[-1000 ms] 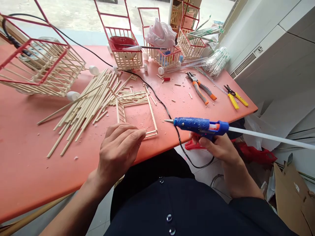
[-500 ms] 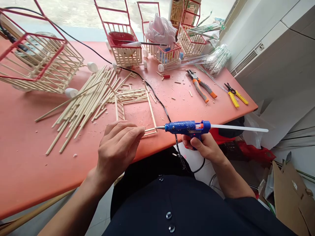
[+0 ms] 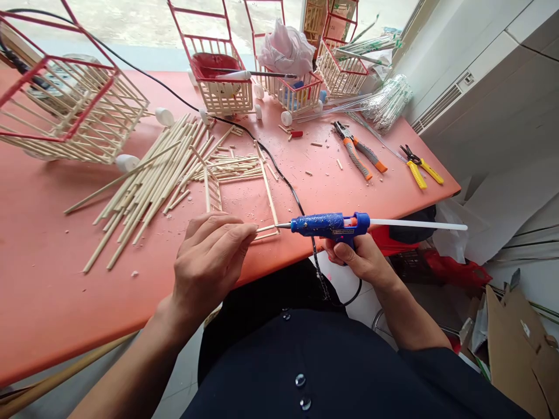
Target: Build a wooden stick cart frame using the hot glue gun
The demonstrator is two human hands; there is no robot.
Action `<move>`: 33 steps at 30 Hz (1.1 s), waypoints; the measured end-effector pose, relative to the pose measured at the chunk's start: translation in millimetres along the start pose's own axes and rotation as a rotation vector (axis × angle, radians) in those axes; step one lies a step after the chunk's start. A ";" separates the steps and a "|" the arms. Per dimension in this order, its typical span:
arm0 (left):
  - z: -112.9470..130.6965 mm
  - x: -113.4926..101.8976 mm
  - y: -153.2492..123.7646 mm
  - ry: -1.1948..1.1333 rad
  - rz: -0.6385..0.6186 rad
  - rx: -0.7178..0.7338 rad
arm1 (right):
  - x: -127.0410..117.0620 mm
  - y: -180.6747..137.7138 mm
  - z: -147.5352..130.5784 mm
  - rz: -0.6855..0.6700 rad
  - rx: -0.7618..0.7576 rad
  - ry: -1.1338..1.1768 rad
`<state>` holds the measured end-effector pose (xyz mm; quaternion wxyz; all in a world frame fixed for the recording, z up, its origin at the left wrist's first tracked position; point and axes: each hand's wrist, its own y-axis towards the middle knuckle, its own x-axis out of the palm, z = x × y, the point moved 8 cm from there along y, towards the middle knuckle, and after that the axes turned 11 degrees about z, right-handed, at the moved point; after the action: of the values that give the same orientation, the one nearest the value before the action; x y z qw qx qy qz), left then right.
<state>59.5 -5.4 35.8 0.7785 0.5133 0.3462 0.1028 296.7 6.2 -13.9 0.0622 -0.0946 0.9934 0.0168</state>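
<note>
My right hand (image 3: 360, 256) is closed round the handle of a blue hot glue gun (image 3: 321, 224), held level with its nozzle pointing left. A long white glue stick (image 3: 419, 223) juts out of its back. Between the pinched fingers of my left hand (image 3: 213, 247) is a thin wooden stick (image 3: 265, 228). The nozzle tip meets the right end of that stick, or lies just in front of it. Behind my left hand, a partly built wooden stick frame (image 3: 268, 189) lies on the table, its near left part hidden by the hand.
On the pink table (image 3: 65, 250) lie a pile of wooden sticks (image 3: 152, 180), orange-handled pliers (image 3: 356, 151) and yellow-handled wire strippers (image 3: 421, 167). Several small stick carts, such as a red-rimmed cart (image 3: 225, 96), stand along the back. A black cord (image 3: 279, 169) crosses the tabletop.
The glue gun and my right hand have shifted very slightly left and up against the stick. My left hand stays in place. The whole view has tilted a little.
</note>
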 end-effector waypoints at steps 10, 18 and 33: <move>0.6 -0.4 1.6 0.001 -0.008 0.004 | -4.0 -1.3 8.6 0.002 -0.016 -0.029; 0.0 0.0 0.5 0.009 -0.002 0.006 | -2.3 -1.2 9.5 0.003 -0.006 -0.033; -0.8 0.0 -0.3 0.010 -0.016 -0.006 | -2.2 -0.1 4.7 0.030 -0.014 -0.070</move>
<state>58.9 -4.9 35.3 0.7791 0.5079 0.3537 0.1001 299.4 6.7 -18.3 0.0958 -0.0796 0.9918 0.0278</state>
